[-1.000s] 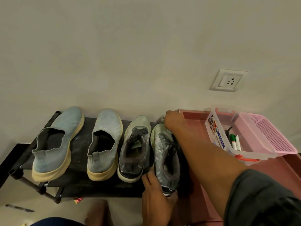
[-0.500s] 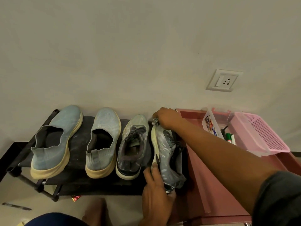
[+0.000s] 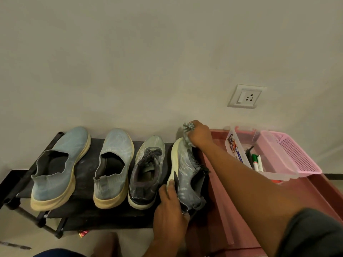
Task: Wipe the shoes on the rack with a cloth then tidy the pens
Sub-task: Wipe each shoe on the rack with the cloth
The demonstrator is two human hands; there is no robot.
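Wall (image 3: 167,62) close behind shoes (image 3: 146,171) (tight)

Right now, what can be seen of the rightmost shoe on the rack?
The rightmost shoe is a grey lace-up sneaker with pale streaks and a cream sole. It is tipped onto its side, sole edge facing the neighbouring grey sneaker, toe toward the wall, at the right end of the black rack. The left hand grips its heel; the right hand holds a grey cloth at its toe.
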